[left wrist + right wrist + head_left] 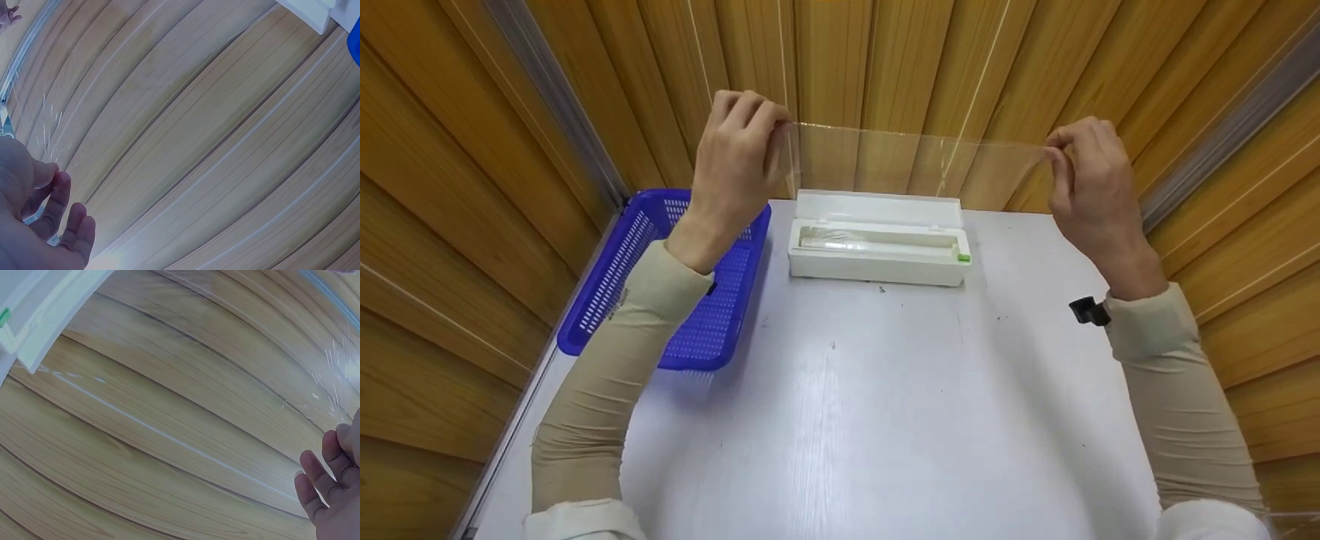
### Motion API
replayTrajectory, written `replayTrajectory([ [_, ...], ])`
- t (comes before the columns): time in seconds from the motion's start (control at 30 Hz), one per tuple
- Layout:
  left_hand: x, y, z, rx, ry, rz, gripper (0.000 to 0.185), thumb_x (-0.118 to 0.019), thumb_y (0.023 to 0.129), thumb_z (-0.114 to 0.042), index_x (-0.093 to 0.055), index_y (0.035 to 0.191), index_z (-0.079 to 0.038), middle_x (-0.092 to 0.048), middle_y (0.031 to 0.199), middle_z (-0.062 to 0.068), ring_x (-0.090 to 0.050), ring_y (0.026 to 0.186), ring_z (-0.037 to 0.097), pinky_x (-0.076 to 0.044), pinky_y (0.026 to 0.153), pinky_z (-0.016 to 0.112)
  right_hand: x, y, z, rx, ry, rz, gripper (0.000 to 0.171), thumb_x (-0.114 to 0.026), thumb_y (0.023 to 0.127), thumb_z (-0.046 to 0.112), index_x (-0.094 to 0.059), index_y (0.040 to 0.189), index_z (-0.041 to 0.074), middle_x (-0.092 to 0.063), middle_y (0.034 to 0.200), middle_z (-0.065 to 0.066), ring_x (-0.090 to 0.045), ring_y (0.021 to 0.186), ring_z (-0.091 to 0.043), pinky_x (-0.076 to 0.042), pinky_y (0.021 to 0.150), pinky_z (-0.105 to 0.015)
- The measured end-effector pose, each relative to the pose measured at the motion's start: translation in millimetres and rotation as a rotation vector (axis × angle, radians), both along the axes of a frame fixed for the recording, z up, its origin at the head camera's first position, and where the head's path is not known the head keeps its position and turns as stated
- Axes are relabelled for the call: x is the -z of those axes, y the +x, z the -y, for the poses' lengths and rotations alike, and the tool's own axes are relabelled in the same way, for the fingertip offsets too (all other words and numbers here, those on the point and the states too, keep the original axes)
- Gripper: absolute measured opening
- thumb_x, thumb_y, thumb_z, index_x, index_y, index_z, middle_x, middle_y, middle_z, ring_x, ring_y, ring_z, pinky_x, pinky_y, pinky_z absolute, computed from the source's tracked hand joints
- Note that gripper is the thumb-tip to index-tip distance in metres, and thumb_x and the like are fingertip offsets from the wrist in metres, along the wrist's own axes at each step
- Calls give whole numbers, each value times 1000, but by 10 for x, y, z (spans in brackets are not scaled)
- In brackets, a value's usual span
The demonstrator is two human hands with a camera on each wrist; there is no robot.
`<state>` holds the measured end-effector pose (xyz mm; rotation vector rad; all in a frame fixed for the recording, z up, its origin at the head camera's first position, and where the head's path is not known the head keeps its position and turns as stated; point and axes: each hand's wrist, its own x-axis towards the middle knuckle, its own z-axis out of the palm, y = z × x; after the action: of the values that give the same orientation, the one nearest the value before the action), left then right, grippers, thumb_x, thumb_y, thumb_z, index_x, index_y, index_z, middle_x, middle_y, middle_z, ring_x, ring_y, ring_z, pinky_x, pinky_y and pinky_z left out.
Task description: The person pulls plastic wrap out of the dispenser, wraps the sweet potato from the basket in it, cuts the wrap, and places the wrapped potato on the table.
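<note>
A clear sheet of plastic wrap is stretched in the air between both hands, above the far edge of the table. My left hand pinches its left upper corner between thumb and forefinger. At the opposite corner my right hand pinches the film the same way. Fine creases fan out from the pinched spot in each wrist view. Below the film stands a white wrap dispenser box with its lid raised. Inside it lies a roll of wrap, and a green slider sits at its right end.
A blue perforated basket stands on the left of the white table, partly behind the left forearm. Wood-patterned panels rise behind and on both sides, with metal posts at the corners.
</note>
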<state>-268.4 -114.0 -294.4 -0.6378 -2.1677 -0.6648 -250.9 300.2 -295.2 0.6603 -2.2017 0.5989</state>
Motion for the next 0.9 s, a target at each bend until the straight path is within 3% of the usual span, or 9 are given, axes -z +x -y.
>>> replayTrajectory([
  [0.23,47,134,11,2,-29,-8,29,-50,114,-20,-73,114,-2,-69,112,15,-55,115,33,-50,101,40,63,145,-17,0,-26,-16,19,-55,110,8,-62,109,-10,-61,99,-26,-56,98,-38,-34,88,-26],
  [0.47,101,259,50,-6,-56,-31,31,-48,115,-20,-73,113,-3,-69,112,14,-56,114,32,-52,99,39,118,272,-3,-60,-60,-48,15,-56,108,3,-61,104,-11,-61,96,-25,-51,89,-34,-32,87,-25],
  [0.7,176,377,71,12,-52,-46,31,-48,115,-21,-73,114,-4,-69,112,14,-56,114,32,-54,98,39,195,415,2,-81,-80,-50,3,-60,102,-9,-63,103,-10,-64,98,-25,-56,95,-38,-36,91,-25],
  [0.9,248,496,60,47,-47,-66,30,-49,114,-21,-73,110,-4,-69,110,14,-56,111,33,-53,95,41,320,546,-30,-123,-96,-88,6,-63,96,-16,-63,99,-11,-65,98,-26,-56,94,-42,-37,93,-26],
])
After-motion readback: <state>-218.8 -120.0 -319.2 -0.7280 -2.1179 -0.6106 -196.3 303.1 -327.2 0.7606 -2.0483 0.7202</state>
